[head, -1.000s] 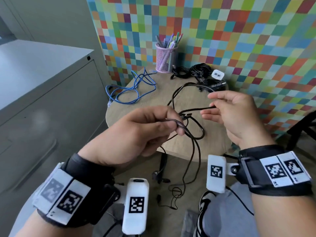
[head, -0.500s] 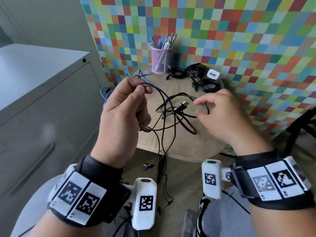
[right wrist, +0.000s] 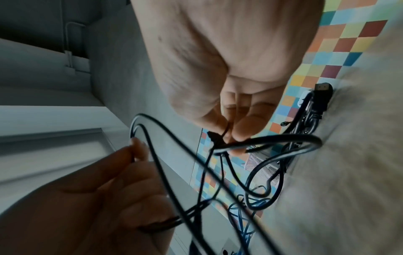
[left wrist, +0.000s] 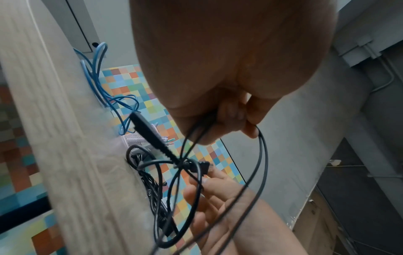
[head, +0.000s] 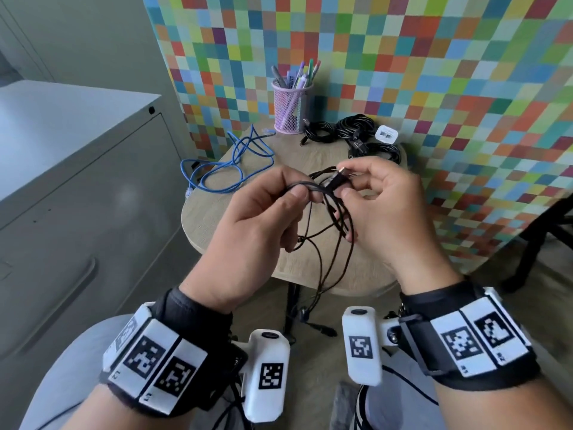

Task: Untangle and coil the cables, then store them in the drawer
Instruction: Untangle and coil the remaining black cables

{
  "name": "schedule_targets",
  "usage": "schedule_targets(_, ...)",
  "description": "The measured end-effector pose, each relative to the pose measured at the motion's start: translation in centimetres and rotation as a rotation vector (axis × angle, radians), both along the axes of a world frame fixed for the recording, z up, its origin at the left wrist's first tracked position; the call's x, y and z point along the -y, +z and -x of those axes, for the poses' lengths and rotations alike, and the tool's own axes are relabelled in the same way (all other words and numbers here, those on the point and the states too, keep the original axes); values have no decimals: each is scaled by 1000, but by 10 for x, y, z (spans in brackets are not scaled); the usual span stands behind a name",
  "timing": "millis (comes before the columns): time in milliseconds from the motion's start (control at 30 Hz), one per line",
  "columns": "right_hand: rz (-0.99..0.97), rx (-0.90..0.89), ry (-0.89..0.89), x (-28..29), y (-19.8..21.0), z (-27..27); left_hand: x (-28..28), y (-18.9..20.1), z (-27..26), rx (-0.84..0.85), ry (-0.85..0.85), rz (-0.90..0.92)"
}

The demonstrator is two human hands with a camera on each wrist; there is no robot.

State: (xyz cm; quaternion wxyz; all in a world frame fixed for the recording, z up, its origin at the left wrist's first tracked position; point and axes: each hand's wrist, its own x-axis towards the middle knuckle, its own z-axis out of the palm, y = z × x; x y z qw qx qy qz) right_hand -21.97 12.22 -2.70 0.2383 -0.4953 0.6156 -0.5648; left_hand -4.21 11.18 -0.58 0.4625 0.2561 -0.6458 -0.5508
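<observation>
The tangled black cable [head: 333, 218] hangs between my two hands, held up above the near edge of the round wooden table [head: 248, 243]; its loops cross just below my fingers and its loose ends trail down past the table edge toward the floor. My left hand [head: 257, 225] pinches several strands together between thumb and forefinger, the other fingers curled beneath. My right hand [head: 387, 212] pinches the cable's plug end [head: 336, 178] between thumb and fingertips, the metal tip pointing up and away from me. In the left wrist view the strands [left wrist: 259, 155] run out from under my curled fingers in a wide loop; in the right wrist view the plug [right wrist: 216, 138] sits gripped at my fingertips.

Beyond my left hand, a blue cable [head: 229, 169] lies in loose loops on the table, partly over its far left edge. Beyond my right hand, a pile of black cables [head: 356, 135] rests at the table's far side, with a white charger [head: 387, 134] touching it. Between these, further back, a pink mesh cup of pens [head: 290, 107] stands upright against the checkered wall [head: 434, 72]. To the left of my left hand stands a grey metal cabinet [head: 77, 181].
</observation>
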Motion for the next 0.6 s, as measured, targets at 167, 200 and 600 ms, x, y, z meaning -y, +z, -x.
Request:
schedule_targets(167, -7, 101, 13, -2, 2, 2, 1, -5, 2, 6, -52, -42)
schedule_targets(200, -2, 77, 15, -2, 2, 2, 1, -5, 2, -1, -61, -48)
schedule_targets(600, 44, 238, 6, -1, 6, 1, -3, -9, 8, 38, -220, 13)
